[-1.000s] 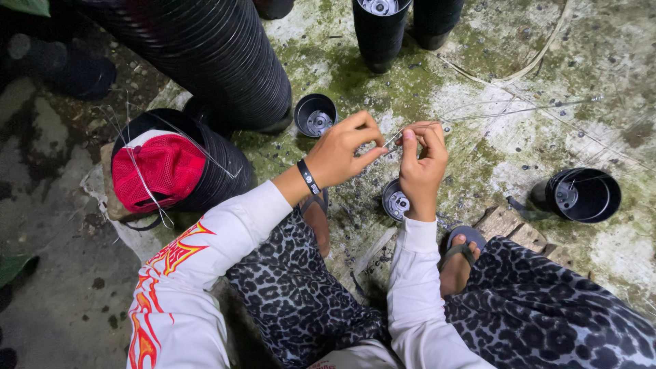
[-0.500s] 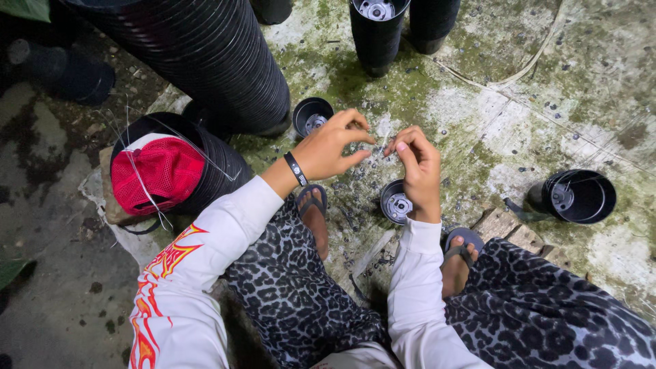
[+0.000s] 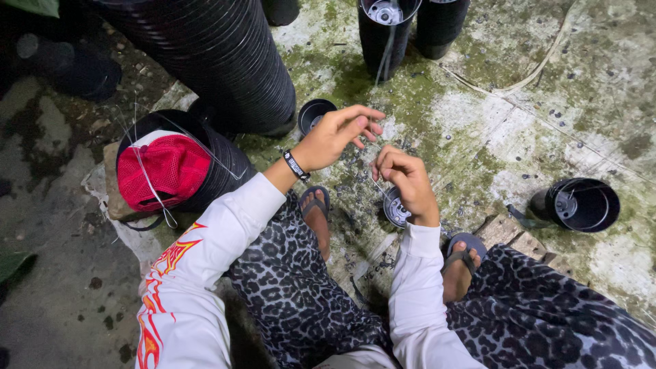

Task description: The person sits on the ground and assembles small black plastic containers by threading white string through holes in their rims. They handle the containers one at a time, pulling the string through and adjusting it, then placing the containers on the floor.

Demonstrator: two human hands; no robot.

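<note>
While the right hand (image 3: 404,183) pinched a thin wire (image 3: 380,186) over the small pot (image 3: 396,208), the left hand (image 3: 338,135) hovered with fingers loose, holding nothing. That wire looked springy; it could have slipped the pinch and flicked away from the pot.

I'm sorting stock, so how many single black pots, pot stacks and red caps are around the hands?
Single black pots: 3
Black pot stacks: 3
Red cap: 1
Total: 7

Harsh frontal light, dark corners
</note>
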